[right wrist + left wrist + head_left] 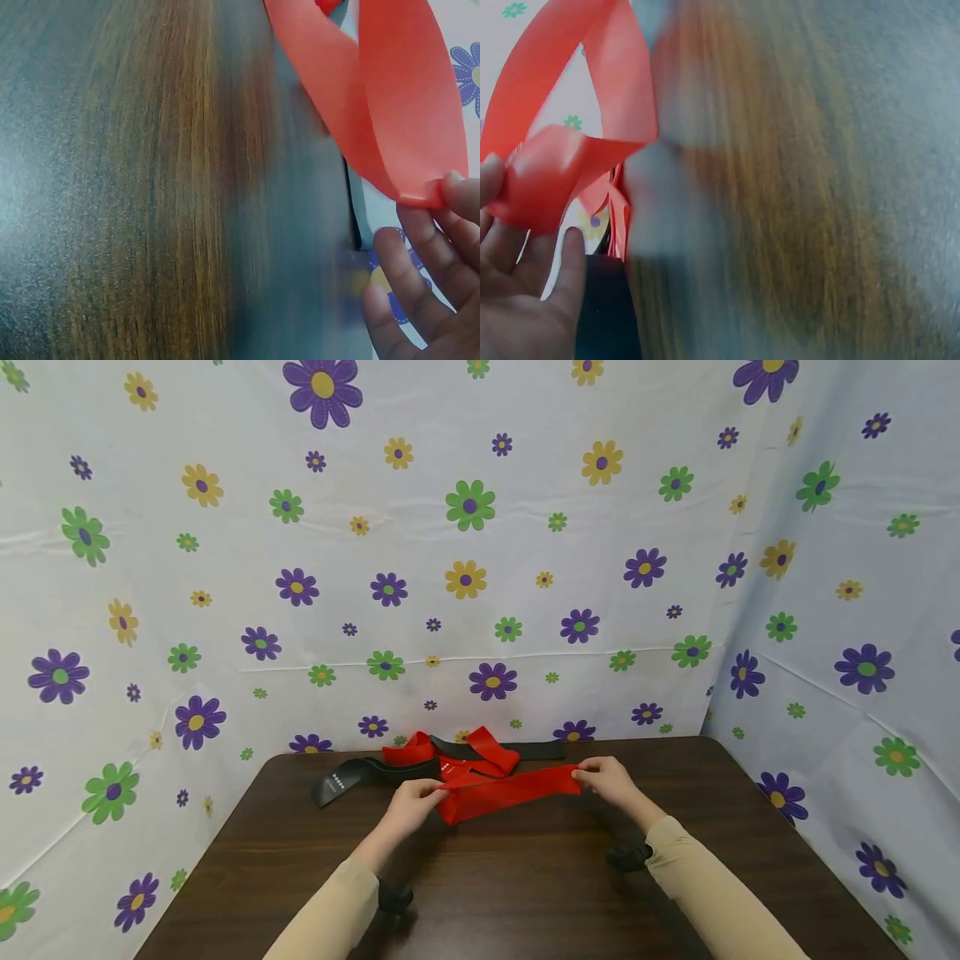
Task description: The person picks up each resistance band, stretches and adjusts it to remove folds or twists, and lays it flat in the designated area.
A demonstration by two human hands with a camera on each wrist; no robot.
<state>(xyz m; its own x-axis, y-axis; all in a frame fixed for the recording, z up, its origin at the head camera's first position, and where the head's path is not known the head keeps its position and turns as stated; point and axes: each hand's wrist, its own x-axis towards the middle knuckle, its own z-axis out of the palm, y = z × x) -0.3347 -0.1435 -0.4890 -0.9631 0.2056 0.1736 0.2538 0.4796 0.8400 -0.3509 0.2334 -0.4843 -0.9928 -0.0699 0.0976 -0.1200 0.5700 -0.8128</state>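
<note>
A red band (510,793) is stretched above the table between both hands. At its left end the left hand (411,806) pinches it between thumb and fingers; at its right end the right hand (609,779) does the same. The left wrist view shows the red band (551,176) folded at the left hand (525,277). In the right wrist view the band (405,97) forms a loop, its end pinched by the right hand (435,270), the other fingers loosely spread.
Behind the hands, more red bands (491,752) and a black band (536,751) lie along the table's back edge. Another black band (337,783) extends left of them. A flowered cloth (480,543) hangs behind the dark wooden table (510,885) and at its right.
</note>
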